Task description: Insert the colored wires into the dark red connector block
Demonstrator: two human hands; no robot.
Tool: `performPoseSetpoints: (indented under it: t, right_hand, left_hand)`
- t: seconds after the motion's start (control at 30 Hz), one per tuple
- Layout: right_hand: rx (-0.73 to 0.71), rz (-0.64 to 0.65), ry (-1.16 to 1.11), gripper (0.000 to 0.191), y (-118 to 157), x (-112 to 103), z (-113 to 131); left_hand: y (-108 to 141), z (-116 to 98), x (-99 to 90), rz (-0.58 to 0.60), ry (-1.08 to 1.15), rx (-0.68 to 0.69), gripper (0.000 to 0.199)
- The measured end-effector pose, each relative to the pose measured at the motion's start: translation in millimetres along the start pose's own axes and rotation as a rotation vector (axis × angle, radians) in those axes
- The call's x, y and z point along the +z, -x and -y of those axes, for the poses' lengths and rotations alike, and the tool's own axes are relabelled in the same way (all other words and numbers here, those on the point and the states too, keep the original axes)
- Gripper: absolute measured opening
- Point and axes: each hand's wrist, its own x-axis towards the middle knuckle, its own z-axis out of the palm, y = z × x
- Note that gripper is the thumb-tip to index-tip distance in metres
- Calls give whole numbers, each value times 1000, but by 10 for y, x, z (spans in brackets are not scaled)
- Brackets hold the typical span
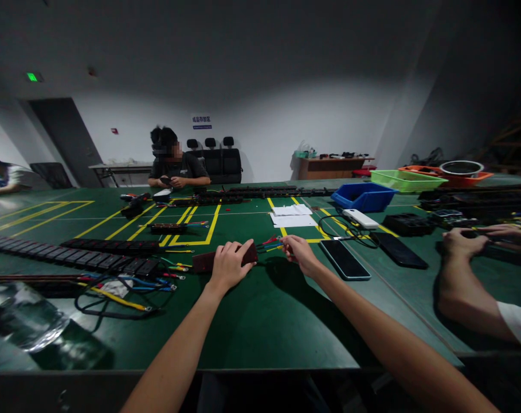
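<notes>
My left hand lies over a dark reddish-brown block, its fingers wrapped over the top and far side. From the block's right end run several thin coloured wires, red, blue, green and yellow, with metal ends. My right hand has its fingers pinched together at the ends of these wires; the exact wire in the pinch is too small to tell. A phone with a light edge lies just right of my right hand. White papers lie beyond it.
At the left are long black ribbed strips, coloured cables and a clear bottle. A black phone, white power bank and blue bin stand right. Another person's hands work at far right; a person sits opposite.
</notes>
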Motion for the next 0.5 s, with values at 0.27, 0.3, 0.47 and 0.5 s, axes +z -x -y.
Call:
performPoseSetpoints:
  t: [0.27, 0.3, 0.47, 0.5]
  right_hand:
    - [-26, -36, -39, 27, -40, 8, -72]
    - [-59, -39, -26, 29, -39, 14, -70]
    - [-212, -19, 106, 41, -23, 9, -58]
    - [-237, -13, 146, 41, -18, -1, -58]
  left_hand:
    - [0, 17, -4, -15, 0, -15, 64]
    - [0, 18, -6, -17, 0, -17, 64]
    - [-1, 22, -4, -26, -15, -28, 63]
    - [-1, 25, -4, -25, -16, -30, 63]
